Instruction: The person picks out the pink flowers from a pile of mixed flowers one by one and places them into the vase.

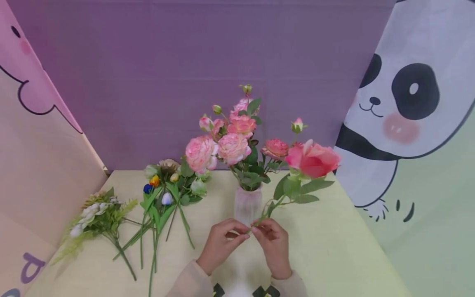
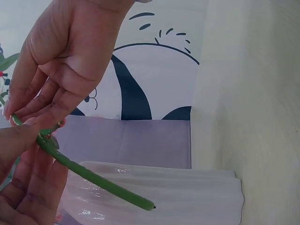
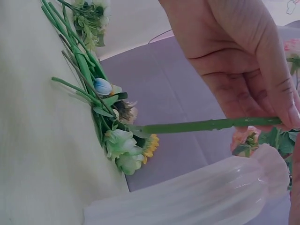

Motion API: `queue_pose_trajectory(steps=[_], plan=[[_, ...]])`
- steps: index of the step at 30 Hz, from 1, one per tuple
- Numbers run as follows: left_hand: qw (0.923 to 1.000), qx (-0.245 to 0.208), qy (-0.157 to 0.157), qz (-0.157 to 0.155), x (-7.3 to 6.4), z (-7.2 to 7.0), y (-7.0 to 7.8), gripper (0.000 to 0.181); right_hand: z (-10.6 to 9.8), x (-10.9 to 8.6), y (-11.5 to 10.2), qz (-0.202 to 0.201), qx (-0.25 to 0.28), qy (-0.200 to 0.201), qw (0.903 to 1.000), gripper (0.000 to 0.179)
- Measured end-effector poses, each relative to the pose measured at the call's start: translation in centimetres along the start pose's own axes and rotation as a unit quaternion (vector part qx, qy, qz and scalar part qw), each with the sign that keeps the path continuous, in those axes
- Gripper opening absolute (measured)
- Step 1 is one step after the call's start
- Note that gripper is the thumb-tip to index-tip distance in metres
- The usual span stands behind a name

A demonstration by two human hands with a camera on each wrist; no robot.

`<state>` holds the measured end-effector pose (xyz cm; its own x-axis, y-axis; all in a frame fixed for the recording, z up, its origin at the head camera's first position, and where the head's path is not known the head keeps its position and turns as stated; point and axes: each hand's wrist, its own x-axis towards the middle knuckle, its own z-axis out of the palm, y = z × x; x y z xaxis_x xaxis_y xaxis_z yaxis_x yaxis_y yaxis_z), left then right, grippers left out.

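Note:
A coral-pink artificial rose (image 1: 313, 159) with a side bud leans up to the right in the head view. My left hand (image 1: 224, 241) pinches its green stem (image 2: 93, 178) between thumb and fingertips. Right beside it, my right hand (image 1: 273, 245) pinches the same stem, and the two hands' fingertips almost meet. In the left wrist view the lower stem runs past the fingers to its cut end. Just beyond the hands stands a pale fluted vase (image 1: 248, 204) holding pink roses (image 1: 233, 148); the hands overlap its base in the head view.
Artificial tulips and other flowers (image 1: 167, 198) lie in a bunch left of the vase. Farther left is a white-flowered spray (image 1: 94, 216) with ferny leaves. A purple backdrop (image 1: 208, 49) closes the table's back edge; a panda-printed panel (image 1: 419, 165) stands at the right.

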<state>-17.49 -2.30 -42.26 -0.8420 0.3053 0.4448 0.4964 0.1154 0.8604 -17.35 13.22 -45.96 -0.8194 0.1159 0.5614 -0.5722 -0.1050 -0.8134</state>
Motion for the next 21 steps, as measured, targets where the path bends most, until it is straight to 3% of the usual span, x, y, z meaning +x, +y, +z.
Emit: queue_pose_trajectory(steps=[6,11,17,21], plan=[[0.9995,0.004,-0.005,-0.032,0.9,0.3,-0.4,0.009,-0.3,0.9,0.0,0.013,0.010,0.028,0.9995,0.013],[0.9988,0.001,-0.006,-0.048,1.6,1.0,-2.4,0.010,-0.7,1.6,0.0,0.040,0.013,0.062,0.9972,0.013],[0.9966,-0.010,-0.023,-0.079,1.8,1.1,-4.9,0.009,-1.5,2.4,-0.1,0.029,0.038,0.081,0.9956,0.013],[0.9936,-0.020,0.025,-0.108,2.0,0.8,-6.3,0.010,-2.3,3.0,-0.3,0.035,0.039,0.102,0.9934,0.010]])
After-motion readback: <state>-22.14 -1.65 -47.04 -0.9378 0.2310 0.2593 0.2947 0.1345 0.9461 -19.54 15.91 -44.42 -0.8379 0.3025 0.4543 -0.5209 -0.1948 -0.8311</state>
